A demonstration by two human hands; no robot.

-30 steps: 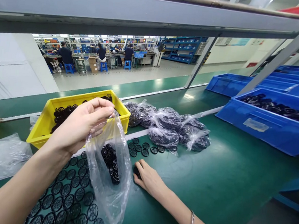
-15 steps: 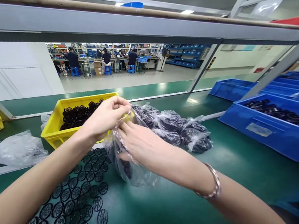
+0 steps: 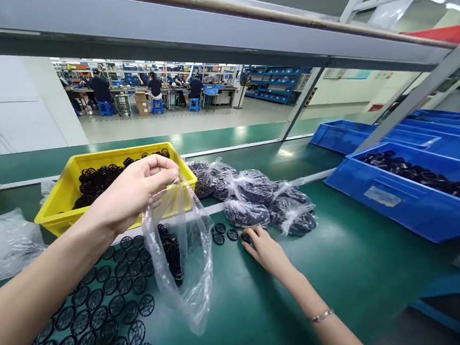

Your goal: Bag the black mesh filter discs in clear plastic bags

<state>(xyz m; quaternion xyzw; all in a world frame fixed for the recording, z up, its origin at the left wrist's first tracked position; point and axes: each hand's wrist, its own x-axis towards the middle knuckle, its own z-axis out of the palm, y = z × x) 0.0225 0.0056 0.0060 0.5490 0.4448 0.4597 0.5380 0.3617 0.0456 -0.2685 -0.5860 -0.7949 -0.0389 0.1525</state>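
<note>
My left hand (image 3: 138, 186) pinches the rim of a clear plastic bag (image 3: 194, 277), which hangs with its mouth spread. Black round parts (image 3: 171, 256) lie inside the bag. Farther right, my right hand (image 3: 261, 248) has its fingertips closed around a small black spoked ring (image 3: 247, 238) on the green table. A few loose black rings (image 3: 232, 235) lie just left of those fingers. Many similar spoked rings (image 3: 98, 317) are spread in rows below my left forearm.
A yellow bin (image 3: 54, 200) of black rings stands behind my left hand. Several tied bags (image 3: 253, 188) of black parts sit at the table's middle back. A blue bin (image 3: 404, 204) of black parts is at right. White plastic bags (image 3: 4, 244) lie at left.
My right hand has left the bag and moved right, down to the loose rings on the table. The bag now hangs from my left hand alone, its mouth wider.
</note>
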